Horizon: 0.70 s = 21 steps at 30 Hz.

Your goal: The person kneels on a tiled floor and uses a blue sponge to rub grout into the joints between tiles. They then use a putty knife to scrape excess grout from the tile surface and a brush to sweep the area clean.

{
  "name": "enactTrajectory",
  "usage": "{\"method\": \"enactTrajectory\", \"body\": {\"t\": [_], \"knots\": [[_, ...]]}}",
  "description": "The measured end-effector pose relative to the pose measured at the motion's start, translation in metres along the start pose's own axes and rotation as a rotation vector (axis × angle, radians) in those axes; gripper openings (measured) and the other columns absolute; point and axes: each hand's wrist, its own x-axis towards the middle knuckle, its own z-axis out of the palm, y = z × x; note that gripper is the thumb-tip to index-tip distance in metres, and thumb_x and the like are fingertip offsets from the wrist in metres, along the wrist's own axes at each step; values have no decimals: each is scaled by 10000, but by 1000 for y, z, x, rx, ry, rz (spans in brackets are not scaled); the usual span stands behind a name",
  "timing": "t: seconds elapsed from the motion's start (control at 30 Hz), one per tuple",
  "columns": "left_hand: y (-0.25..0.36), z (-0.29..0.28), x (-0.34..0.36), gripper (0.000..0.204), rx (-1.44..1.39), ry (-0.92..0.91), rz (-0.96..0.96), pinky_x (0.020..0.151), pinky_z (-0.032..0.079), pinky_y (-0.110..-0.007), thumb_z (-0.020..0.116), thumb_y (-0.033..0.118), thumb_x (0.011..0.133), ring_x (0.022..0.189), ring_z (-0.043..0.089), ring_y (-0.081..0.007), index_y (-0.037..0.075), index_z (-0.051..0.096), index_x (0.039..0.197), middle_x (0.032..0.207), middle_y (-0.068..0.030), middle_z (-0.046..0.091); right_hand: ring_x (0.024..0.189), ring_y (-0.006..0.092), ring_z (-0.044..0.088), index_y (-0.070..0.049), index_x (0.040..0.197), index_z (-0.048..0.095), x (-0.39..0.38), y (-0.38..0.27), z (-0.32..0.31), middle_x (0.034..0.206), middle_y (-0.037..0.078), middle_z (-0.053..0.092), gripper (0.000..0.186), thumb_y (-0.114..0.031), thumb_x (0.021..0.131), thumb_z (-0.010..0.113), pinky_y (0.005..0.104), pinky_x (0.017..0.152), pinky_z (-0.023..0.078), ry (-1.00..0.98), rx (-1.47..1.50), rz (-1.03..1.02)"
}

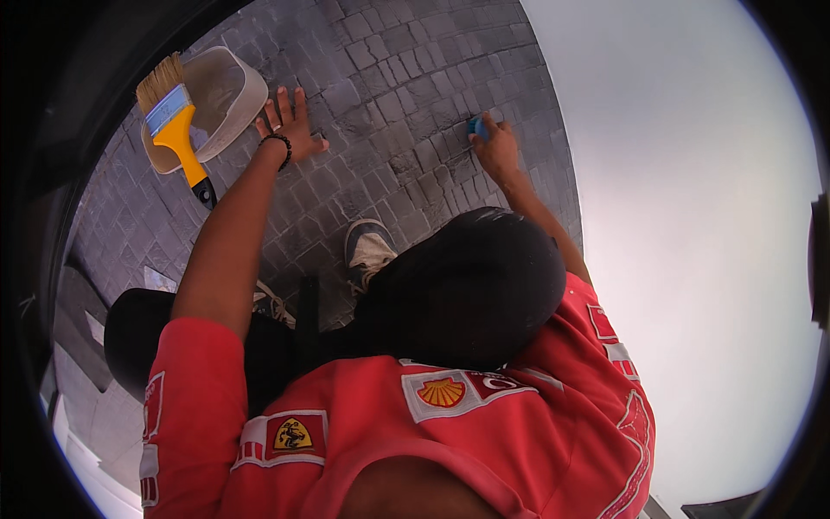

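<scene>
My left hand is open, fingers spread on the grey cobble-patterned floor, just right of a pale plastic bin. A wide paintbrush with yellow handle, metal band and tan bristles lies tilted across the bin's left side. My right hand grips a small blue object, apparently a scrub brush, low on the floor near the wall. Its underside is hidden.
A white wall runs along my right. My bent knees and shoes are below and between my hands. A dark angled piece and paler paving are at the lower left.
</scene>
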Motion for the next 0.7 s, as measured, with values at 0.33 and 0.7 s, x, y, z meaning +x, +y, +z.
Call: {"method": "enactTrajectory", "body": {"t": [0.33, 0.7], "knots": [[-7, 8, 1, 1270, -19, 56, 32, 1180, -4, -650, 664, 656, 839, 1502, -218, -450, 165, -252, 1568, 1627, -198, -290, 1001, 420, 653, -88, 1373, 594, -15, -38, -1, 1162, 198, 613, 589, -228, 836, 793, 461, 833, 531, -305, 53, -385], [-11, 19, 0, 1257, -106, 154, 76, 1179, -45, -640, 699, 593, 829, 1502, -235, -436, 195, -226, 1581, 1636, -181, -280, 1023, 419, 655, -72, 1378, 587, -13, -60, -19, 1187, 227, 600, 556, -234, 876, 762, 461, 876, 549, -393, -2, -567]]}}
